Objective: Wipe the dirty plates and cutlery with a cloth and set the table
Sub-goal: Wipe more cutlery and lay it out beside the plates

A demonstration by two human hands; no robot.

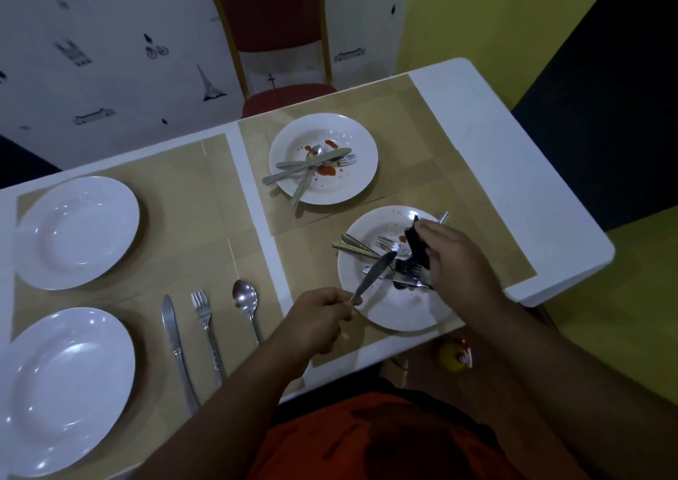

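Observation:
My left hand point(318, 320) grips the handle of a table knife point(374, 274), whose blade points up over the near dirty plate point(396, 311). Over the same plate's right side, my right hand point(458, 259) holds a dark cloth point(416, 246). Several pieces of dirty cutlery point(357, 248) lie on that plate. Farther back, a second dirty plate point(352, 182) with red smears carries a knife, fork and spoon point(312, 164). On the left mats lie two clean plates point(79, 232) point(66, 388) and a clean knife point(175, 340), fork point(205, 322) and spoon point(246, 300).
Tan placemats point(422, 138) cover the white table point(477, 120). A red chair point(271, 39) stands at the far side. A yellow object point(453, 356) lies on the floor below the table's near edge, beside my orange-clad lap.

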